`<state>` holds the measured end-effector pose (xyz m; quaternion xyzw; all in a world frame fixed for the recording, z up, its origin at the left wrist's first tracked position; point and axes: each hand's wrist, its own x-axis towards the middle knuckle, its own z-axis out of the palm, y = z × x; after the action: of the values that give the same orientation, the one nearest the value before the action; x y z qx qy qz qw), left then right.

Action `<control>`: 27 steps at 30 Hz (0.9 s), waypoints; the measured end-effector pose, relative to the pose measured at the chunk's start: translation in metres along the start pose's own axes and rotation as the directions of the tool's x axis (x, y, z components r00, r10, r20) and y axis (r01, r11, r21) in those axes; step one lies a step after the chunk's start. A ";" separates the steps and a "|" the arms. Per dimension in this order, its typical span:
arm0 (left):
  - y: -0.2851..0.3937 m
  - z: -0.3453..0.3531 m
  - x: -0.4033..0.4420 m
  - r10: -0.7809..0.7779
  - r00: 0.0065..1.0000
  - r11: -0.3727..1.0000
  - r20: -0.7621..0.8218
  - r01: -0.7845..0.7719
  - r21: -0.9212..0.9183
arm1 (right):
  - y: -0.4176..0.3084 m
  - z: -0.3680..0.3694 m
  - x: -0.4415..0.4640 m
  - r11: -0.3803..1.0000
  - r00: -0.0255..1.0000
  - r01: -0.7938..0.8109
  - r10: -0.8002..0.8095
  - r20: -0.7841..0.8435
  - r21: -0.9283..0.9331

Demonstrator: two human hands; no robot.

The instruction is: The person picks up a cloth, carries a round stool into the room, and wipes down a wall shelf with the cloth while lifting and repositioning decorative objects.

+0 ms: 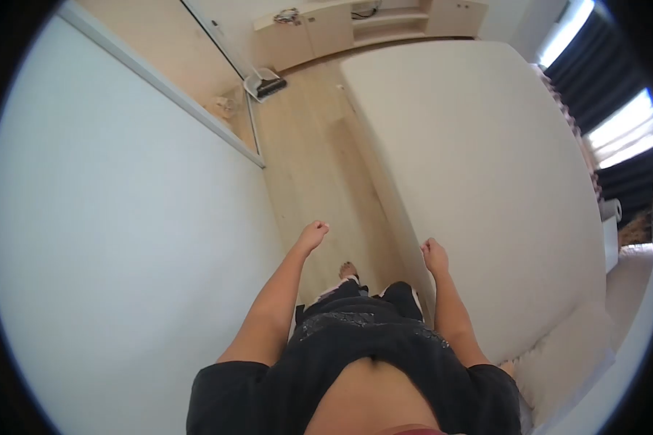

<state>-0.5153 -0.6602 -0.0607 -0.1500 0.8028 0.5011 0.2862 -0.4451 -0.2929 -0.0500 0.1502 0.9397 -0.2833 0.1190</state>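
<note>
My left hand [314,236] hangs over the floor in loosely curled fingers, with nothing visible in it. Close to the near side of the bed [471,159], my right hand [434,255] is also curled, and no object shows in it. The bed has a plain pale cover. Below and between my hands, one bare foot [348,270] is on the wood floor [305,159]. I cannot see my other foot.
A smooth white panel [123,217] with a metal frame runs along my left. At the far end stand a dustpan with a black brush [268,85] and a low wooden cabinet [326,32]. Dark curtains [588,80] hang on the right. A pillow [566,355] lies beside me.
</note>
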 end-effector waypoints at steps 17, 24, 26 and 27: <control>0.137 -0.310 0.266 -0.267 0.960 0.927 -0.084 0.232 -0.296 | -0.138 0.032 0.400 0.939 0.851 0.021 0.163 0.499 -0.343; 0.245 -0.429 0.405 0.069 0.967 0.953 -0.244 -0.136 -0.271 | -0.403 -0.018 0.679 0.940 0.946 0.323 -0.319 0.050 -0.109; 0.257 -0.458 0.447 0.109 0.941 0.922 -0.320 -0.216 -0.320 | -0.480 -0.010 0.729 0.893 0.893 0.450 -0.449 0.040 -0.013; 0.270 -0.473 0.465 0.059 0.943 0.920 -0.326 -0.178 -0.349 | -0.514 -0.003 0.748 0.861 0.860 0.508 -0.508 0.038 0.019</control>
<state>-1.1721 -0.9376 0.0082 -0.2288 0.7351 0.6316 0.0917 -1.3185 -0.5384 -0.0232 -0.1082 0.9422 -0.3117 0.0590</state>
